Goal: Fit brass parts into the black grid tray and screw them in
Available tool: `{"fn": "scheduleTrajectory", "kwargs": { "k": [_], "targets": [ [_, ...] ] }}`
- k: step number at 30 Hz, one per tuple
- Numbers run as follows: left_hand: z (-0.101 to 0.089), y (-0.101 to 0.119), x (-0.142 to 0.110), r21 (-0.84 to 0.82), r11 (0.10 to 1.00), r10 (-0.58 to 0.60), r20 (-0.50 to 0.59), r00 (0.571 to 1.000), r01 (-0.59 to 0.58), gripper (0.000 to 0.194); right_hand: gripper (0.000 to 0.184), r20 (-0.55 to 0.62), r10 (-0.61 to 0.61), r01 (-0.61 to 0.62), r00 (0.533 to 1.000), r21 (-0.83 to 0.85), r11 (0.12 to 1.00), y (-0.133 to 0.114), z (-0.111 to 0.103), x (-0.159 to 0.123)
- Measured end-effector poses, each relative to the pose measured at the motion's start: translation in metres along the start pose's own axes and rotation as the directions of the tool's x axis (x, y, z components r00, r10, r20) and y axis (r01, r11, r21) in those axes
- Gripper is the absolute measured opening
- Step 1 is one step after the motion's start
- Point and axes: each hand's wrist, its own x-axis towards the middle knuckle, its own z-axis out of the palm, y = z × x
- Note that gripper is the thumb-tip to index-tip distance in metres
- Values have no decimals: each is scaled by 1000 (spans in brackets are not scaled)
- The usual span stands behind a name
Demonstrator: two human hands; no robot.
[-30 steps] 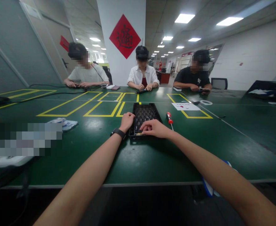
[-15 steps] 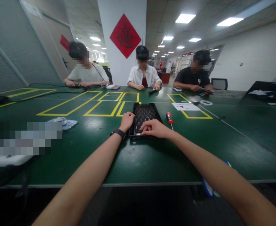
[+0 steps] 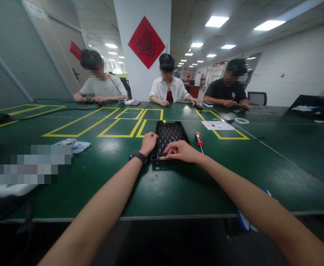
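A black rectangular plastic tray (image 3: 171, 130) with rows of small pockets lies on the green table in front of me. My left hand (image 3: 150, 142) has its fingers closed at the tray's left rim. Over the tray's near right part, my right hand (image 3: 182, 150) is bent down with fingers curled together; whatever its fingertips hold, if anything, is too small to make out. A small pale yellowish piece (image 3: 162, 157) shows at the tray's near end, just below the right fingertips. To the tray's right lies a red and black screwdriver (image 3: 198, 138), its shaft pointing toward me.
Yellow tape outlines mark the green table (image 3: 114, 155). A printed sheet (image 3: 218, 125) and a white ring-shaped roll (image 3: 241, 120) lie to the right. Bagged items (image 3: 81, 147) and a white object (image 3: 14, 189) are on the left. Three people sit opposite, their hands on the table.
Both my hands and the tray stay almost where they were. Opposite me, the middle person's hand with a dark object has moved to the right.
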Motion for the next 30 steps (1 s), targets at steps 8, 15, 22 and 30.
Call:
{"fn": "scheduleTrajectory", "kwargs": {
  "k": [8, 15, 22, 30],
  "targets": [
    [0, -1, 0, 0, 1000, 7, -2, 1000, -7, 24, 28, -3, 1, -1, 1000, 3, 1000, 0, 0, 0],
    [1, -3, 2, 2, 1000, -1, -5, 1000, 1, 23, 28, -2, -5, 6, 1000, 15, 1000, 4, 2, 2],
    [0, -1, 1, -7, 1000, 1, -2, 1000, -1, 23, 27, -1, -10, 10, 1000, 8, 1000, 4, 2, 2],
    [0, -1, 1, -1, 1000, -10, 0, 1000, 10, 23, 27, -8, -17, 18, 1000, 19, 1000, 4, 2, 1]
  ]
}}
